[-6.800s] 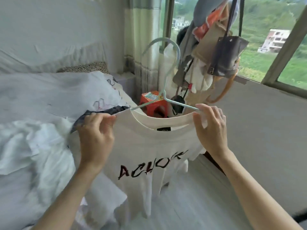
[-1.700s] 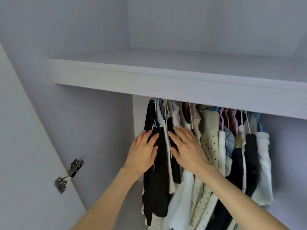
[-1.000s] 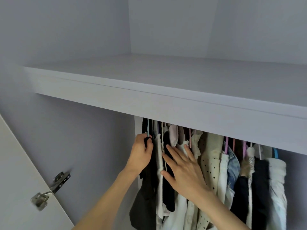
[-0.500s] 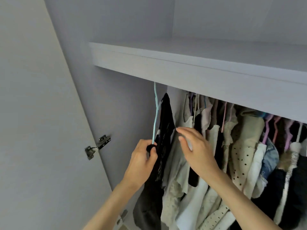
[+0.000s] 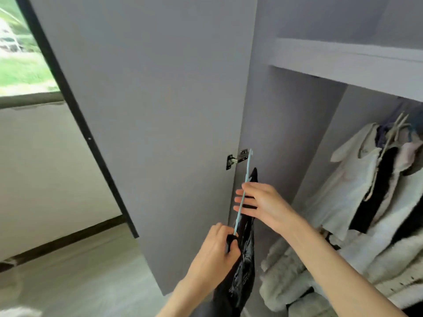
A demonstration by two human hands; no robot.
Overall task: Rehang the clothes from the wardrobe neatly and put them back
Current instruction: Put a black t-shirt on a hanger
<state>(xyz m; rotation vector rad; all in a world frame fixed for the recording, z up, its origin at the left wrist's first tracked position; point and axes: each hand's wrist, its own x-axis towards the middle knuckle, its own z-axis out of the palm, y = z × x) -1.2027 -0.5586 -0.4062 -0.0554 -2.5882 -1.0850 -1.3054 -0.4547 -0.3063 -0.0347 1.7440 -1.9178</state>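
A window (image 5: pixel 23 65) shows left of the open wardrobe door (image 5: pixel 148 110). The left hand (image 5: pixel 215 252) grips the black garment (image 5: pixel 242 271) on its pale-blue hanger (image 5: pixel 243 197); the right hand (image 5: pixel 263 204), fingers straight, touches the hanger. Hanging clothes (image 5: pixel 366 191) fill the wardrobe's right.

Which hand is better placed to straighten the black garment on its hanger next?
The right hand, probably. Its fingers are straight and free beside the blue hanger, just above the black garment. The left hand already has its grip on the hanger's lower end, so it should hold steady.
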